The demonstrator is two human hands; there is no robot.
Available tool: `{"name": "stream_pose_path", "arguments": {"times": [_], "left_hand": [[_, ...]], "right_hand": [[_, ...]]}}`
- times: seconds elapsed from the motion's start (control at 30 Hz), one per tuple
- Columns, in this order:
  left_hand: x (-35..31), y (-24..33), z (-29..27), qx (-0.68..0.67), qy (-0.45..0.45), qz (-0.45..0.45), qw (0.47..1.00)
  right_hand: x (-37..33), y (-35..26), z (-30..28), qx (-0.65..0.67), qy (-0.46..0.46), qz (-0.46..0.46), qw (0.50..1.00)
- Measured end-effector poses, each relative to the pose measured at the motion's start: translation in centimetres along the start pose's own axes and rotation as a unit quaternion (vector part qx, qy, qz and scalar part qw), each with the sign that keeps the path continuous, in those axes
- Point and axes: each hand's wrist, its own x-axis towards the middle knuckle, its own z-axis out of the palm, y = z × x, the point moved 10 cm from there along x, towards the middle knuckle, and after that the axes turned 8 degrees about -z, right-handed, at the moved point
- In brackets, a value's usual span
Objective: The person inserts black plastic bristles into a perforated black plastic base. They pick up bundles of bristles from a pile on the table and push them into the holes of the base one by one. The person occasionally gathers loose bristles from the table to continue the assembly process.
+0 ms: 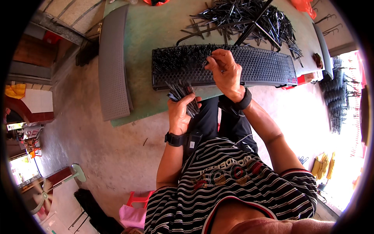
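Observation:
A long black perforated panel (269,66) lies along the front edge of the green table. Short black bristle-like tips crowd its left part (177,58), while round holes show across the rest. In my left hand (180,113), just below the panel's front edge, is a bundle of thin black strips (181,93). My right hand (225,72) is over the panel, beside the edge of the bristled part. Its thumb and fingers are pinched together, and whatever is between them is too small to make out.
Behind the panel a big heap of loose black strips (249,19) covers the green table (156,23), with a thin black metal frame (218,28) standing across it. Grey perforated sheets (113,66) are stacked at the left. A pink-red stool (138,199) stands on the floor below.

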Motion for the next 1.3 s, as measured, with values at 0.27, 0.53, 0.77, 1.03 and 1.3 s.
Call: {"name": "stream_pose_path", "arguments": {"times": [0.27, 0.53, 0.77, 1.03, 1.3], "left_hand": [[0.0, 0.3, -0.3, 0.013, 0.018, 0.01, 1.0], [-0.2, 0.0, -0.2, -0.004, 0.018, 0.002, 1.0], [-0.3, 0.0, 0.8, 0.023, -0.014, 0.001, 1.0], [0.3, -0.8, 3.1, 0.089, -0.031, 0.048, 0.994], [0.0, -1.5, 3.6, 0.03, -0.018, 0.007, 0.999]], "right_hand": [[-0.6, 0.9, 1.2, -0.032, -0.028, -0.039, 0.998], [-0.4, -1.0, 3.8, -0.183, -0.137, -0.194, 0.954], [-0.6, -0.5, 3.5, -0.179, -0.209, -0.037, 0.961], [-3.2, 5.0, 1.2, -0.018, -0.214, 0.214, 0.953], [1.7, 2.8, -4.8, 0.008, 0.04, 0.049, 0.998]]}}
